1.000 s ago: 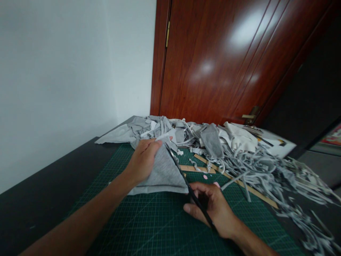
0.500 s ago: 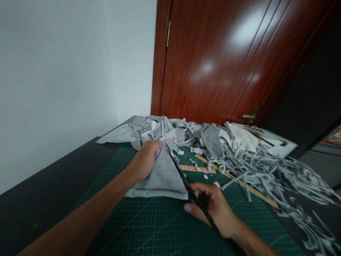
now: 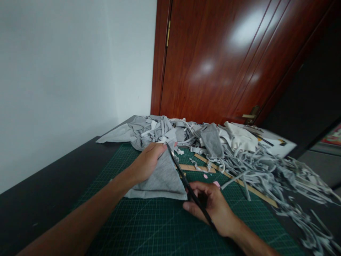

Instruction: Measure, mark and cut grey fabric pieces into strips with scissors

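Observation:
My left hand (image 3: 149, 159) is closed on the upper part of a piece of grey knit fabric (image 3: 165, 177), thumb on top. The fabric hangs down to a straight hemmed lower edge over the green cutting mat (image 3: 149, 231). My right hand (image 3: 210, 204) is wrapped round the handles of black scissors (image 3: 183, 177). Their long blades point up and away along the fabric's right edge, and the tip is beside my left fingertips. The scissor handles are partly hidden by my fingers.
Grey and white fabric scraps (image 3: 151, 129) lie heaped along the back. Many cut grey strips (image 3: 266, 170) spread over the right. Wooden rulers (image 3: 255, 192) cross the mat, near small pink pieces (image 3: 216, 184). Behind stand a white wall (image 3: 66, 71) and a brown door (image 3: 207, 64).
My left hand has shifted slightly, its thumb a little further right along the fabric. The scissors and right hand have moved very slightly left.

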